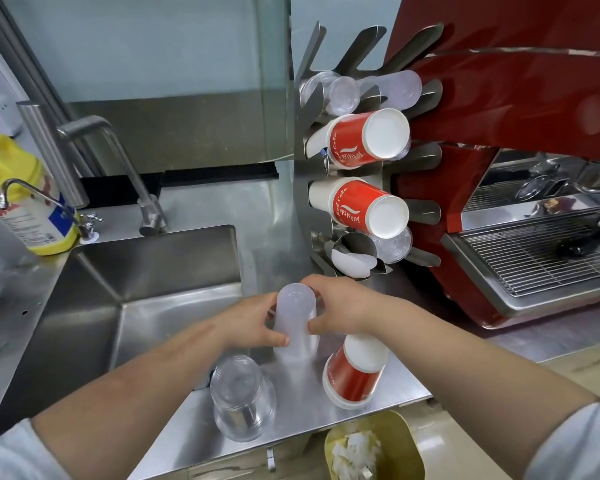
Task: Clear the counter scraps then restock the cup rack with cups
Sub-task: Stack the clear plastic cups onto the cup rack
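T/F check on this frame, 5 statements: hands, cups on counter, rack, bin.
1. Both hands grip the frosted cup stack. True: the left hand and the right hand hold it from either side.
2. The red paper cups on the counter stand mouth up. False: they stand mouth down, tilted.
3. The clear cup stack sits inside the sink. False: it stands on the counter, beside the sink.
4. The cup rack already holds red paper cups. True: two slots hold them.
5. The bin below the counter edge is empty. False: white scraps lie in it.
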The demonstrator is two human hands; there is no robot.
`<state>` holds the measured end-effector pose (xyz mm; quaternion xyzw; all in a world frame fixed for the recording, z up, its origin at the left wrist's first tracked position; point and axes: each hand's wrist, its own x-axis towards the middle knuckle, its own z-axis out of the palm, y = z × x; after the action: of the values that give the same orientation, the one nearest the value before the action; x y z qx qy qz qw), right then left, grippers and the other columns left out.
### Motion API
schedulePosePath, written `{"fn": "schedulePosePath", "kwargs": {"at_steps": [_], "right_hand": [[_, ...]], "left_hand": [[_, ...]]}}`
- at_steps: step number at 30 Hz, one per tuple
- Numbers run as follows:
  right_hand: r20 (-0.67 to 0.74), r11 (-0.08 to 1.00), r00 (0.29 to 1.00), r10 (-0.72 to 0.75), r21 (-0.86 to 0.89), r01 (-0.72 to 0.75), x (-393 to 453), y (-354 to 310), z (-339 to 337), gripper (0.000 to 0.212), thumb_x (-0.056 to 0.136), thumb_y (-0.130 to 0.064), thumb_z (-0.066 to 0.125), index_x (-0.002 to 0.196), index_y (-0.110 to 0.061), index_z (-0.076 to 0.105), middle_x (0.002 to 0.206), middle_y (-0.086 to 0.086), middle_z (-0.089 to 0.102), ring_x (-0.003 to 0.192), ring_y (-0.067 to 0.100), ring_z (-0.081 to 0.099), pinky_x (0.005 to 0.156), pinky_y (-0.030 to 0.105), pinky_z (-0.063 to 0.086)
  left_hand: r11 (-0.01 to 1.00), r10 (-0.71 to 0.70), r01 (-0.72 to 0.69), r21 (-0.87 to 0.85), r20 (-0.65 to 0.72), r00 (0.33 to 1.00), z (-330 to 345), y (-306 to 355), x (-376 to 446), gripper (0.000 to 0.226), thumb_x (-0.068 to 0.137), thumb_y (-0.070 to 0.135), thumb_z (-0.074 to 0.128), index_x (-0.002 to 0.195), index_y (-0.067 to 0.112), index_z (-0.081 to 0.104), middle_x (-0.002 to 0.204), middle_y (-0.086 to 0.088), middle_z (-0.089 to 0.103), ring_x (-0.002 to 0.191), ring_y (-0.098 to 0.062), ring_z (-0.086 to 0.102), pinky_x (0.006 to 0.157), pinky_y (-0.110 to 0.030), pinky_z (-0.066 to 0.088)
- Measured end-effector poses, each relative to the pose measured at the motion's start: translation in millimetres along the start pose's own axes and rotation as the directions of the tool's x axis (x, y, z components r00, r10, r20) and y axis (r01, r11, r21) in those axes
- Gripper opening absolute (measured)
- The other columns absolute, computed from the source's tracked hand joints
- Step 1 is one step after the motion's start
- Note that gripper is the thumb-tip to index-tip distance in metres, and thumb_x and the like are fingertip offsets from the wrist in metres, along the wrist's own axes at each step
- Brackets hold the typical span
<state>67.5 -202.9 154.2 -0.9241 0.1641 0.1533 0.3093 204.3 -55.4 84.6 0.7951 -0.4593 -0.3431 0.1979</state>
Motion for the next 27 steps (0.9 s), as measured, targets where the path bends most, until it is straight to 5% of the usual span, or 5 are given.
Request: {"fn": "schedulePosePath", "kwargs": {"at_steps": [8, 14, 17, 22, 27], "right_hand": [[-0.039, 0.999, 0.999, 0.000, -0.046, -0.002, 10.8, 0.7, 4.2, 0.052, 0.071, -0.032, 0.077, 0.118, -0.028, 0.054, 0.106, -0.008, 0.066, 0.098, 0.015, 0.063, 0.083, 0.035, 0.054], [-0.127, 0.999, 0.991, -0.029, 0.040, 0.035, 11.2, 5.5, 0.7, 0.058, 0.065, -0.033, 0.077, 0.119, -0.031, 0.054, 0.105, -0.012, 0.068, 0.097, 0.011, 0.065, 0.084, 0.036, 0.056], [-0.173, 0.991, 0.983, -0.065, 0.107, 0.085, 4.8, 3.7, -3.6, 0.058, 0.064, -0.031, 0.076, 0.118, -0.032, 0.055, 0.107, -0.015, 0.066, 0.098, 0.005, 0.063, 0.085, 0.033, 0.056], [-0.268, 0.965, 0.952, -0.151, 0.169, 0.201, -21.4, -3.4, -17.3, 0.056, 0.067, -0.026, 0.075, 0.118, -0.033, 0.053, 0.108, -0.018, 0.061, 0.100, 0.000, 0.059, 0.085, 0.027, 0.053], [-0.368, 0.932, 0.908, -0.201, 0.212, 0.293, -52.8, -3.5, -21.1, 0.054, 0.067, -0.021, 0.073, 0.116, -0.032, 0.053, 0.105, -0.017, 0.062, 0.099, 0.002, 0.060, 0.083, 0.027, 0.053]], "left_hand": [[1.000, 0.002, -0.001, 0.024, -0.039, 0.999, 6.9, -6.8, 11.8, 0.050, 0.058, 0.046, 0.073, 0.105, 0.045, 0.057, 0.101, 0.015, 0.070, 0.094, -0.008, 0.066, 0.084, -0.032, 0.054], [0.999, 0.021, -0.026, -0.047, -0.122, 0.992, 0.7, 2.0, 7.6, 0.041, 0.063, 0.026, 0.079, 0.078, 0.056, 0.055, 0.075, 0.035, 0.062, 0.071, 0.009, 0.058, 0.065, -0.012, 0.045], [0.996, 0.041, -0.054, -0.068, -0.181, 0.983, -5.8, 9.9, -0.1, 0.041, 0.063, 0.024, 0.077, 0.084, 0.052, 0.056, 0.078, 0.033, 0.061, 0.073, 0.009, 0.058, 0.068, -0.015, 0.045], [0.990, 0.111, -0.132, -0.056, -0.290, 0.951, -19.5, 25.0, -18.3, 0.069, 0.060, 0.036, 0.074, 0.126, 0.039, 0.052, 0.115, 0.023, 0.060, 0.105, 0.001, 0.058, 0.091, -0.028, 0.050], [0.985, 0.170, -0.164, 0.046, -0.337, 0.926, -26.0, 48.2, -39.7, 0.072, 0.060, 0.045, 0.071, 0.128, 0.037, 0.050, 0.118, 0.021, 0.058, 0.108, 0.001, 0.055, 0.092, -0.025, 0.047]]}}
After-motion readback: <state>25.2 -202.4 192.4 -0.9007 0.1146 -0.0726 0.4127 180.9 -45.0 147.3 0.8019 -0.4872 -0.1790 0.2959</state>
